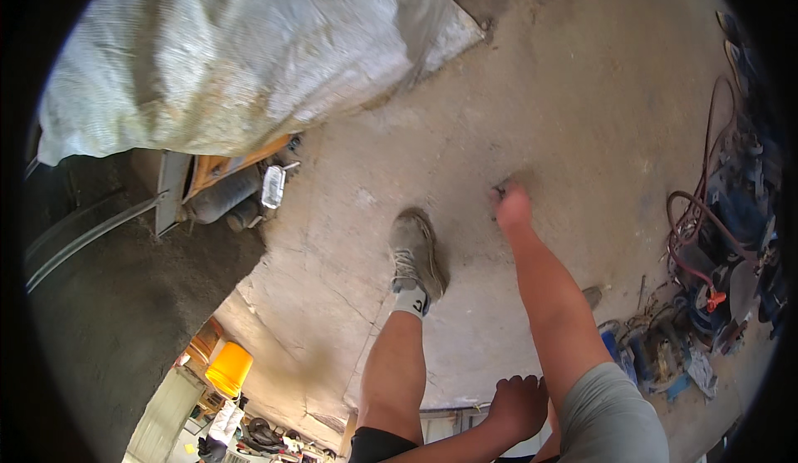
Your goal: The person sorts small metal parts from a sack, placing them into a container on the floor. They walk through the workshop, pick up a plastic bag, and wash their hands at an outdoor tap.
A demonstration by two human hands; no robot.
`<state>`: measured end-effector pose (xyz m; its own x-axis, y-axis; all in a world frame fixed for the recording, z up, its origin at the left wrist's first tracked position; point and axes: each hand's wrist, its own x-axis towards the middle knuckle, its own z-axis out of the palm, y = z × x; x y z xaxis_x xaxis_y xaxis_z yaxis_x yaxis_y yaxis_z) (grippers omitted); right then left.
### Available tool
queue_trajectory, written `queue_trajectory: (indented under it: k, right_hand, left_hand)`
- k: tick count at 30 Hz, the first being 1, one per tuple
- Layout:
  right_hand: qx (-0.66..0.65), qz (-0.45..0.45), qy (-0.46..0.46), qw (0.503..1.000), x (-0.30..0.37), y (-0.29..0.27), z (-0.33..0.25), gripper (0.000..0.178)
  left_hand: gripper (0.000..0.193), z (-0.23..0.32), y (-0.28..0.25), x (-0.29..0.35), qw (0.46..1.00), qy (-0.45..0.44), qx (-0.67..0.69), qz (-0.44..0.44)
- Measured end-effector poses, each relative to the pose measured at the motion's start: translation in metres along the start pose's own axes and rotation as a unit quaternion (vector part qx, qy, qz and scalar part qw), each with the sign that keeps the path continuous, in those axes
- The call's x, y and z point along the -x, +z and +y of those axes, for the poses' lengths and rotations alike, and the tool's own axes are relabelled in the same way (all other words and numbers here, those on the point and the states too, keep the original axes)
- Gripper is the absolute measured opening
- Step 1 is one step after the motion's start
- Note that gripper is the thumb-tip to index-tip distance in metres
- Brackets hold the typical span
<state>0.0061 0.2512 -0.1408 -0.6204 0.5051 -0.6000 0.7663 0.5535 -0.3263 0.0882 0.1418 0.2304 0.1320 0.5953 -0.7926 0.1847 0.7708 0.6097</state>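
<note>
My right hand (514, 205) reaches down close to the bare concrete floor (349, 205), to the right of my shoe (413, 251). Its fingers are pinched together around a small dark object (500, 189), too small and blurred to name. Nearer my body, my left hand (520, 406) is held in front of my bent legs, next to my right forearm. Its fingers are curled in, and the palm side is hidden. A grey sleeve covers my upper right arm.
A large white woven sack (249, 47) lies at the far left, beside metal parts and a small clear container (273, 186). A yellow bucket (229, 369) stands at the lower left. Along the right, a reddish hose (706, 205) winds among piled tools and machine parts.
</note>
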Motion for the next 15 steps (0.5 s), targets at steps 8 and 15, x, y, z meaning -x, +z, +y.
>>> queue_trajectory:
  k: [8,15]
  right_hand:
    - [0.016,-0.357,-0.032,0.934,0.112,-0.078,0.123,0.036]
    - [-0.405,-0.171,0.303,0.846,0.334,-0.347,0.180,0.037]
  left_hand:
    - [0.061,-0.008,0.014,-0.022,0.995,-0.022,0.002,-0.093]
    - [0.051,-0.060,0.014,-0.047,0.980,0.002,0.146,0.133]
